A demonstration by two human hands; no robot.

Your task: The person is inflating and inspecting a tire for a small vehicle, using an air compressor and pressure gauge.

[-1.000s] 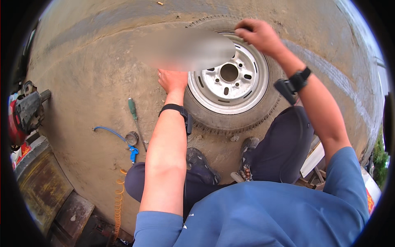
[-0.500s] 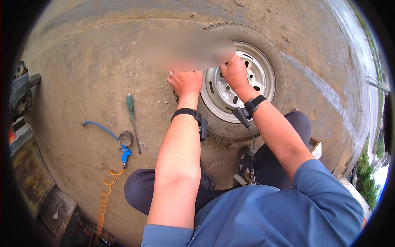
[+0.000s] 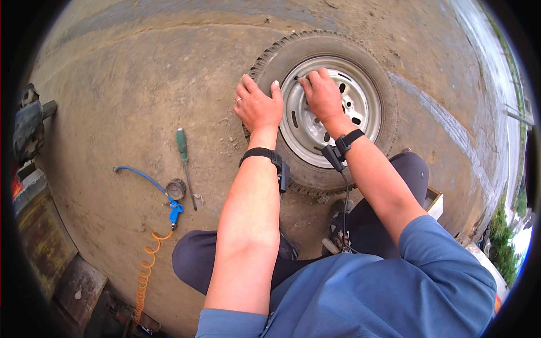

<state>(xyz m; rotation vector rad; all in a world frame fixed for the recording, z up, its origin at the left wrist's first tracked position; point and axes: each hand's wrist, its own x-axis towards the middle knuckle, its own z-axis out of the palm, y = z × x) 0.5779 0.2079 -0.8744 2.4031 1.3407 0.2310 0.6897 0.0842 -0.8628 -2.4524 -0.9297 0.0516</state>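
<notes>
A wheel lies flat on the ground before me: a worn, dusty tire (image 3: 304, 48) around a silver steel rim (image 3: 294, 135) with oval slots. My left hand (image 3: 258, 107) rests on the tire's left side, its fingers apart and holding nothing. Over the rim, my right hand (image 3: 324, 97) is closed, thumb and fingers pinched at a small dark valve stem (image 3: 297, 78) near the rim's upper left edge. The fingers partly hide what they grip.
Left of the wheel lies a screwdriver (image 3: 181, 145) with a green handle. Beside it is a blue tire inflator (image 3: 176, 211) with a round gauge, a blue hose and a coiled orange air hose (image 3: 145, 267). Rusty metal pieces (image 3: 39, 222) stand at the far left.
A blurred patch that covered both hands' fingers and part of the tire is gone. The left hand's fingers now show spread on the tire; the right hand stays at the rim.
</notes>
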